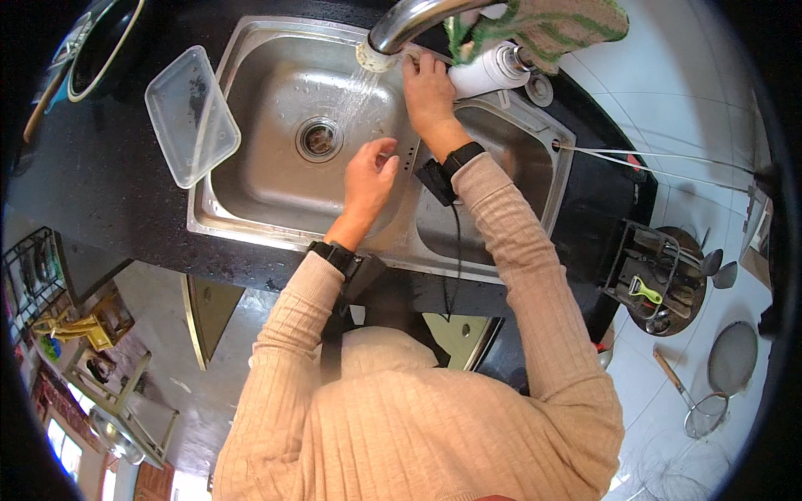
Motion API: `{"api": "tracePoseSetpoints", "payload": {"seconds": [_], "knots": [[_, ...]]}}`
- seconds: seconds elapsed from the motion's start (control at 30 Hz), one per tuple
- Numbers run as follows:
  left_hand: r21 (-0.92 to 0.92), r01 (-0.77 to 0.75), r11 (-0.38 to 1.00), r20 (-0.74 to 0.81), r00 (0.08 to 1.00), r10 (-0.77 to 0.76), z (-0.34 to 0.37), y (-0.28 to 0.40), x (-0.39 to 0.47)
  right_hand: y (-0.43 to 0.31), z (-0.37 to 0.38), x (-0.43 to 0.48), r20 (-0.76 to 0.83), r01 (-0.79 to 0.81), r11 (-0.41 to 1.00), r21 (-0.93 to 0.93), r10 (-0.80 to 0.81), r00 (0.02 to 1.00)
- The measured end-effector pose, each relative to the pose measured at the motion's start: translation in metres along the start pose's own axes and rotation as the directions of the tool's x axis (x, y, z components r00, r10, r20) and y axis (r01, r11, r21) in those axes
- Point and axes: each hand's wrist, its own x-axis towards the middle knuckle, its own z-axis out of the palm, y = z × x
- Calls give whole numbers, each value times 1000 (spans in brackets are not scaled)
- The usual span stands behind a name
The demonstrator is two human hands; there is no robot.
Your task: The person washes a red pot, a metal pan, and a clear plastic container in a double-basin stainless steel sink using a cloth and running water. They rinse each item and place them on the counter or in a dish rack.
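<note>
Water runs from the chrome faucet (401, 31) into the larger left basin of the steel double sink (269, 181). Over that basin, right of the drain (319, 139), hovers my left hand (371, 178), empty, its fingers loosely curled and apart. My right hand (429, 91) reaches to the sink's back edge beside the faucet's spout; its fingertips touch something there that is mostly hidden, and whether they grip it I cannot tell. Just right of it lies a white cylindrical fitting (489, 72), near a green-striped cloth (564, 31).
A clear plastic container (191, 119) rests over the sink's left rim. A dark pan (103, 47) stands at the far left. Right of the counter are a utensil rack (645, 269) and a hanging strainer (706, 414). A black cable (457, 238) hangs over the right basin.
</note>
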Motion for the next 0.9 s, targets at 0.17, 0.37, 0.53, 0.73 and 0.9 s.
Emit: {"api": "tracePoseSetpoints", "payload": {"seconds": [0.17, 0.37, 0.53, 0.73, 0.9], "knots": [[87, 96, 992, 0, 995, -96, -50, -18, 0, -6, 15, -41, 115, -170, 984, -60, 176, 978], [-18, 226, 974, 390, 899, -201, -54, -17, -14, -29, -27, -83, 666, -633, 590, 501, 204, 717], [-534, 423, 732, 445, 877, -182, -57, -14, -5, -64, -43, -74, 738, -715, -183, 674, 127, 663], [-683, 308, 662, 293, 946, -138, -81, -7, 21, -84, -45, -32, 632, -482, -666, 568, -22, 775], [-559, 403, 725, 249, 915, -316, -78, -18, 48, -81, -30, -28, 505, -343, -704, 622, 26, 863]]}}
